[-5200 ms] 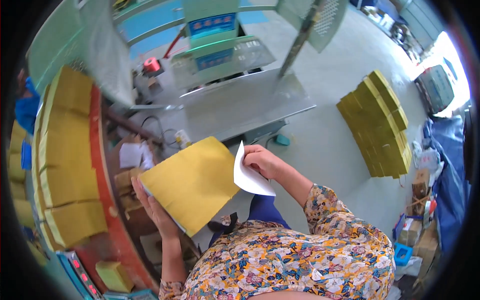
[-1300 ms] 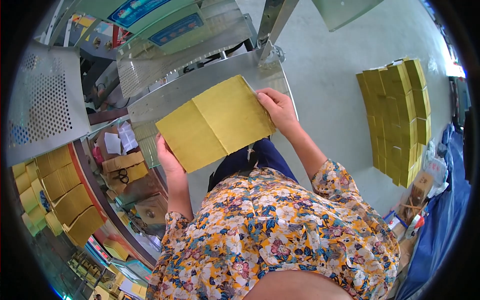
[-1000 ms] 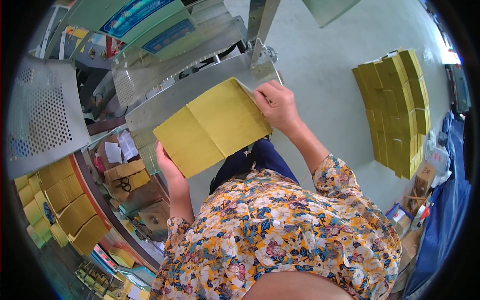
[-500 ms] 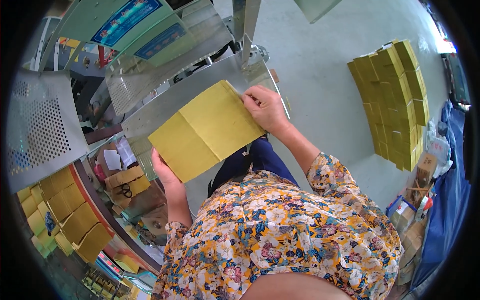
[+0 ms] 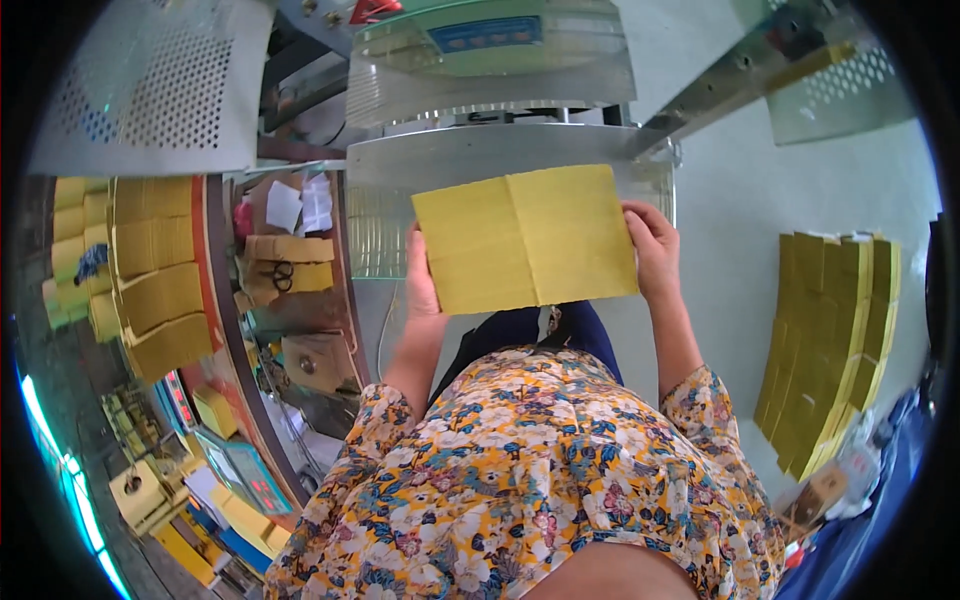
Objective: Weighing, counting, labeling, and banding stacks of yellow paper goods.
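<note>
A yellow paper stack (image 5: 525,240) with a crease down its middle is held flat between my two hands, in front of my body. My left hand (image 5: 423,275) grips its left edge, the fingers partly hidden beneath. At the opposite edge my right hand (image 5: 653,245) is closed on the paper, thumb along the side. The stack hovers over the near edge of a metal machine table (image 5: 390,165); whether it touches the metal I cannot tell. How many sheets it has is not clear.
Clear guard panels (image 5: 490,60) rise behind the metal table. Bundled yellow paper stacks (image 5: 830,340) stand on the floor at right. On the left, a bench holds yellow paper piles (image 5: 155,240), and black scissors (image 5: 283,275) lie on a lower shelf. A perforated metal panel (image 5: 150,90) is at far left.
My body and view have turned left. The paper stack has swung from a slant to nearly level, and my right hand now grips farther down its right edge.
</note>
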Action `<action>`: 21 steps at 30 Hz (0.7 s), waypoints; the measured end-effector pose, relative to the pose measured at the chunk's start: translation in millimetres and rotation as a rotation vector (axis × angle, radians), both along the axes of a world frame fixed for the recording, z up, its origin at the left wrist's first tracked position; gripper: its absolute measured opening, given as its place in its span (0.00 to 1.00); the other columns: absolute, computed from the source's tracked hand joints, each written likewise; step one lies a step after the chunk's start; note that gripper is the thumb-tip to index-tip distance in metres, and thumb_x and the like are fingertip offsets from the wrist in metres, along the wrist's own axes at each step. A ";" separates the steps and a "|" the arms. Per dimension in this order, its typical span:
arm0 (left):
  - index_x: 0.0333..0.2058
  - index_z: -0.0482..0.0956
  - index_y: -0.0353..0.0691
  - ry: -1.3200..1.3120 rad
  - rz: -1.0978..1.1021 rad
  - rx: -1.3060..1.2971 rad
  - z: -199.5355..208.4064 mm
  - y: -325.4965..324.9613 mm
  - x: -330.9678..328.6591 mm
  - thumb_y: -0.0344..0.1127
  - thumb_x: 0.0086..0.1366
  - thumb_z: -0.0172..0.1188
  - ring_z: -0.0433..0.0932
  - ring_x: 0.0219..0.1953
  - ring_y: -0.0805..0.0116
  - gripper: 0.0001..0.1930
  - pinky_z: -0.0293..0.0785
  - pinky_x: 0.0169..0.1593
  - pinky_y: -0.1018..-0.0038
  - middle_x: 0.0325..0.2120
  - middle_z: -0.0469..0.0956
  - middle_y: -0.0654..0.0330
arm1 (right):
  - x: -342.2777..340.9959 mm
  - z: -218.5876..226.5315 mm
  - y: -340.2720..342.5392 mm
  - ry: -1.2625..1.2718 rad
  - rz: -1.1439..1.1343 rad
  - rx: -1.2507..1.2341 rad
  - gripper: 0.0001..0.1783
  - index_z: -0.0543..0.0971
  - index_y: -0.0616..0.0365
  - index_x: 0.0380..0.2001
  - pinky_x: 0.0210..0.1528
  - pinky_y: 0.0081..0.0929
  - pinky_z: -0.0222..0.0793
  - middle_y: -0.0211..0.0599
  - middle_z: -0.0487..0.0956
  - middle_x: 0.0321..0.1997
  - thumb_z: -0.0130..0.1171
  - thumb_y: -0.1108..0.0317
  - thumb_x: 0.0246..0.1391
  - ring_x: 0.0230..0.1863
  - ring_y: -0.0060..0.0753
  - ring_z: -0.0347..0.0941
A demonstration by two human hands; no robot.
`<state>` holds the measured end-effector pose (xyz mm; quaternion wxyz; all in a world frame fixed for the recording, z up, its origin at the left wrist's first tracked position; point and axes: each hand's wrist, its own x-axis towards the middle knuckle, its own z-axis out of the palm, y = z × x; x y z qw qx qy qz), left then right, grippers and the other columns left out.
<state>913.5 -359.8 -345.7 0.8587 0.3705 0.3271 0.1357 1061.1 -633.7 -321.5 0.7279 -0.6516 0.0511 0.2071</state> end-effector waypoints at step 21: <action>0.63 0.60 0.43 0.021 -0.194 0.058 9.8 -9.2 3.8 0.51 0.74 0.38 0.68 0.58 0.66 0.26 0.66 0.60 0.67 0.57 0.68 0.59 | -11.4 0.7 21.4 0.137 -0.118 0.205 0.18 0.76 0.64 0.53 0.51 0.19 0.68 0.32 0.78 0.49 0.49 0.68 0.63 0.48 0.21 0.73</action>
